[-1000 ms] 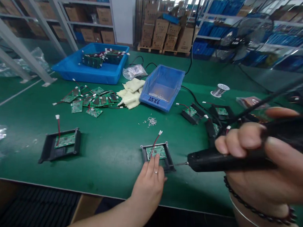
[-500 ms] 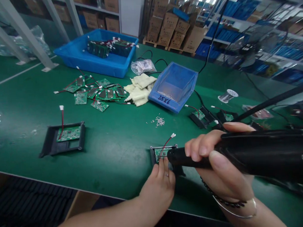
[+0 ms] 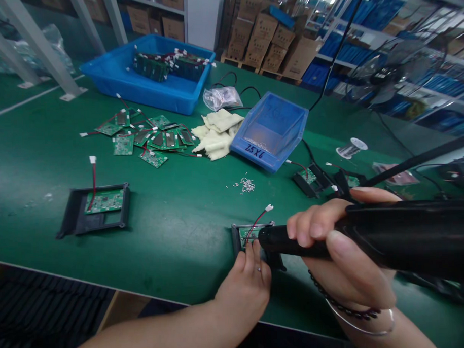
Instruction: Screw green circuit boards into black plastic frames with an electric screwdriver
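Note:
My right hand (image 3: 341, 241) is wrapped round a black electric screwdriver (image 3: 405, 234), its nose pointing left over a small black plastic case (image 3: 236, 240). Inside that case is a green circuit board (image 3: 244, 235) with a red-and-black lead ending in a white connector (image 3: 269, 207). My left hand (image 3: 249, 280) steadies the case, its fingers together and pressed down by the board, just under the screwdriver's nose. The fingers and tool cover part of the case, and the exact contact of the tip is hidden. Loose small screws (image 3: 247, 185) lie beyond the case.
Another black case with a board (image 3: 103, 201) lies to the left. Farther back are a pile of circuit boards (image 3: 154, 138), a yellowish cloth (image 3: 217, 136), a blue screw bin (image 3: 270, 127) and a blue tray (image 3: 145, 96). A solder spool (image 3: 352, 148) stands at the right.
The view has shifted slightly. Both hands, the screwdriver and the case keep nearly the same positions relative to one another.

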Available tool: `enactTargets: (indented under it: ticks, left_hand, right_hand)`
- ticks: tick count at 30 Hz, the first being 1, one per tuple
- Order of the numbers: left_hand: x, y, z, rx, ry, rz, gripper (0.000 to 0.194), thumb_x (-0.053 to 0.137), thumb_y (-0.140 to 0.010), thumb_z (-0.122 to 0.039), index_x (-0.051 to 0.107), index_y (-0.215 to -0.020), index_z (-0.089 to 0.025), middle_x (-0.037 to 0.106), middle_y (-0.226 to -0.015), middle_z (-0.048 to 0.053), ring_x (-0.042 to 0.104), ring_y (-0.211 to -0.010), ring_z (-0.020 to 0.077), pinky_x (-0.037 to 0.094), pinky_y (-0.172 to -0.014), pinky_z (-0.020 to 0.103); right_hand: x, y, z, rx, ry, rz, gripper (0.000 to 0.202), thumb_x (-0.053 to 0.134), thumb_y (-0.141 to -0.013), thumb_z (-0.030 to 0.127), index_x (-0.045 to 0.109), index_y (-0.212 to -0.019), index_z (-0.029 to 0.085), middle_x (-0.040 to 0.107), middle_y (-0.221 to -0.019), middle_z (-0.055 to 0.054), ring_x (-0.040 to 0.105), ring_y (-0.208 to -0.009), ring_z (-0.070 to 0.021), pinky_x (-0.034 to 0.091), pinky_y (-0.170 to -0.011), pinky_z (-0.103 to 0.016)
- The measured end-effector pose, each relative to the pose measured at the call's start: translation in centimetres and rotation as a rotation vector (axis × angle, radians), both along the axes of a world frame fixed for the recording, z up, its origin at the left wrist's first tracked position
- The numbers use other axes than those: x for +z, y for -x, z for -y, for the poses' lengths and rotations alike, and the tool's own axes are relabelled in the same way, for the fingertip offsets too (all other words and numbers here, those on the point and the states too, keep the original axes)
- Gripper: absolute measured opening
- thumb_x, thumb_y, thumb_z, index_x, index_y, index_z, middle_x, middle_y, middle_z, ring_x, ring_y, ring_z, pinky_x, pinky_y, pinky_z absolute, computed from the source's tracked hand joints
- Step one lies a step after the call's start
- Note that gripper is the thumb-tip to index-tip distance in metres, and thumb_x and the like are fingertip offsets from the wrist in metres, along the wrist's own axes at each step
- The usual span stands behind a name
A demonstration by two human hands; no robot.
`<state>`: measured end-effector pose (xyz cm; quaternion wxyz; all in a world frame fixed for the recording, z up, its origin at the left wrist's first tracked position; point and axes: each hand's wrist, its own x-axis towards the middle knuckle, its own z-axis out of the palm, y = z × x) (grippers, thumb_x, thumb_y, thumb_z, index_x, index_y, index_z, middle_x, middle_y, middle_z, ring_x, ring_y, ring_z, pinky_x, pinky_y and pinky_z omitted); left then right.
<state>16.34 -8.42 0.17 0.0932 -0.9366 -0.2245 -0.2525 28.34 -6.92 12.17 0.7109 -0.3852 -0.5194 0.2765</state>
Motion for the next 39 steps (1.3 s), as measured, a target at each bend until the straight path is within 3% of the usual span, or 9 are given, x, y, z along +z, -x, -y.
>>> enactTargets:
  ticks: [10, 20, 25, 29, 32, 36, 39]
  left_hand:
    - [0.3, -0.2, 0.0, 0.023, 0.012, 0.052, 0.027, 0.042, -0.085, -0.006, 0.068, -0.091, -0.005, 0.075, -0.101, 0.019, 0.069, -0.098, 0.0279, 0.047, -0.086, 0.036]
    - [0.1, -0.3, 0.1, 0.012, 0.031, -0.057, 0.028, 0.049, -0.086, -0.011, 0.071, -0.103, -0.003, 0.075, -0.105, 0.017, 0.068, -0.100, 0.0271, 0.051, -0.083, 0.036]
    - [0.3, -0.3, 0.1, 0.020, 0.030, -0.080, 0.028, 0.053, -0.086, -0.013, 0.071, -0.105, -0.005, 0.074, -0.109, 0.016, 0.069, -0.099, 0.0267, 0.052, -0.085, 0.037]
    - [-0.3, -0.3, 0.1, 0.019, 0.012, -0.067, 0.025, 0.055, -0.088, -0.015, 0.070, -0.104, -0.004, 0.073, -0.110, 0.020, 0.069, -0.100, 0.0275, 0.052, -0.085, 0.038]
    - [-1.1, -0.3, 0.0, 0.030, 0.005, 0.003, 0.020, 0.053, -0.089, -0.014, 0.069, -0.096, -0.004, 0.074, -0.107, 0.022, 0.070, -0.099, 0.0285, 0.052, -0.082, 0.037]
    - [-1.6, -0.4, -0.3, 0.007, 0.046, 0.027, 0.018, 0.050, -0.092, -0.013, 0.067, -0.094, -0.007, 0.070, -0.119, 0.023, 0.066, -0.110, 0.0291, 0.050, -0.085, 0.037]
    - [-1.5, -0.4, -0.7, -0.054, 0.132, 0.060, 0.018, 0.048, -0.094, -0.011, 0.065, -0.100, -0.011, 0.071, -0.119, 0.018, 0.065, -0.110, 0.0251, 0.049, -0.091, 0.036]
  right_hand:
    - [-0.3, -0.1, -0.1, 0.032, 0.023, 0.044, 0.033, 0.069, -0.090, 0.020, 0.055, -0.119, 0.028, 0.060, -0.074, 0.006, 0.057, -0.059, -0.0121, 0.052, -0.061, -0.032]
    - [-0.7, 0.5, -0.6, 0.050, -0.012, 0.049, 0.026, 0.065, -0.090, 0.016, 0.056, -0.111, 0.029, 0.057, -0.070, 0.006, 0.056, -0.054, -0.0127, 0.051, -0.052, -0.029]
    - [-1.2, 0.8, -0.3, 0.047, -0.001, 0.066, 0.035, 0.063, -0.085, 0.010, 0.056, -0.114, 0.029, 0.056, -0.070, 0.006, 0.055, -0.055, -0.0124, 0.050, -0.053, -0.028]
    - [-1.4, 0.4, -0.5, 0.119, -0.011, 0.084, 0.049, 0.066, -0.082, 0.012, 0.054, -0.126, 0.030, 0.058, -0.069, 0.006, 0.054, -0.054, -0.0133, 0.049, -0.052, -0.029]
    - [-0.6, -0.7, -1.3, 0.168, -0.013, -0.012, 0.040, 0.069, -0.083, 0.020, 0.059, -0.121, 0.028, 0.059, -0.067, 0.005, 0.055, -0.051, -0.0126, 0.051, -0.051, -0.028]
    - [0.6, -2.2, -3.8, -0.088, -0.158, -0.177, 0.028, 0.069, -0.078, 0.021, 0.063, -0.105, 0.026, 0.057, -0.063, 0.008, 0.051, -0.047, -0.0096, 0.050, -0.050, -0.025]
    - [-0.3, -2.8, -6.2, -0.287, -0.240, -0.068, 0.031, 0.067, -0.076, 0.020, 0.059, -0.105, 0.027, 0.057, -0.061, 0.009, 0.053, -0.046, -0.0113, 0.050, -0.051, -0.027]
